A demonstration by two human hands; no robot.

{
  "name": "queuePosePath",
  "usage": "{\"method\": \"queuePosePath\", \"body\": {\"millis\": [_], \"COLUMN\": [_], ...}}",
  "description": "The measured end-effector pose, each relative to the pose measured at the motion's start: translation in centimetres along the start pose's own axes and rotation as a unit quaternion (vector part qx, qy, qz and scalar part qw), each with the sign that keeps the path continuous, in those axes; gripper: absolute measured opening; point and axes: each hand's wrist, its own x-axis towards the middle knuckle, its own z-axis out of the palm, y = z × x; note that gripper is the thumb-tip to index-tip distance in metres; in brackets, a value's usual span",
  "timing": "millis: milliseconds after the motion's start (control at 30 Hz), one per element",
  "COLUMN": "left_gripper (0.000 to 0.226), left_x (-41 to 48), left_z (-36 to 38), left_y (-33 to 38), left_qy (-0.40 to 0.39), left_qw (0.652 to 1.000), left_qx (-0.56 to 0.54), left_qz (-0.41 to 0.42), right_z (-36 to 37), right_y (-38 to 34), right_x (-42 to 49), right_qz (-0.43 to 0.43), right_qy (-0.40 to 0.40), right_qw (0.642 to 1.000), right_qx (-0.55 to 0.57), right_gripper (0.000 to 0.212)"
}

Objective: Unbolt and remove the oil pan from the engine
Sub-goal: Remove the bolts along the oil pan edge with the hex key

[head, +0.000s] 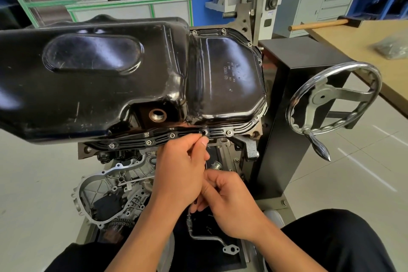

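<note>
While pan (123, 68) sits atop engine (114, 187) | left hand (181, 168) pinches thin tool (205, 164) at pan's near flange hole (bolts (229, 132) either side) | right hand (229, 203) below pan, fingers curled round tool's lower end | handwheel (331, 99) right of pan

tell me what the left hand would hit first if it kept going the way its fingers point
Most likely the bolt on the pan flange: the left hand pinches a thin tool right at it. Depth is unclear, but they look nearly touching.
</note>
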Motion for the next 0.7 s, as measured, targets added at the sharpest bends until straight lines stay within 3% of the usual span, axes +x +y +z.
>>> {"method": "queuePosePath", "body": {"millis": [200,467,567,633,700], "left_gripper": [0.038,0.024,0.026,0.024,0.019], "left_x": [0.4,0.5,0.4,0.4,0.3], "left_z": [0.5,1.2,2.0,2.6,3.2], "left_y": [0.1,1.0,2.0,2.8,3.7], "left_qy": [-0.019,-0.047,-0.051,-0.023,0.025], "left_qw": [0.999,0.968,0.918,0.839,0.757], "left_qx": [-0.015,-0.188,-0.32,-0.462,-0.568], "left_qz": [-0.032,-0.161,-0.229,-0.285,-0.322], "right_z": [0.3,-1.5,-5.8,-9.1,-10.4], "right_y": [0.4,0.9,-0.2,-1.7,-2.4], "right_x": [-0.3,-0.7,-0.3,0.7,1.8], "right_qz": [0.015,-0.005,-0.036,-0.067,-0.092], "right_qy": [0.027,0.071,0.179,0.259,0.286], "right_qw": [0.999,0.997,0.983,0.964,0.951], "right_qx": [0.007,-0.031,-0.038,-0.009,0.07], "right_gripper": [0.039,0.035,0.03,0.022,0.012]}}
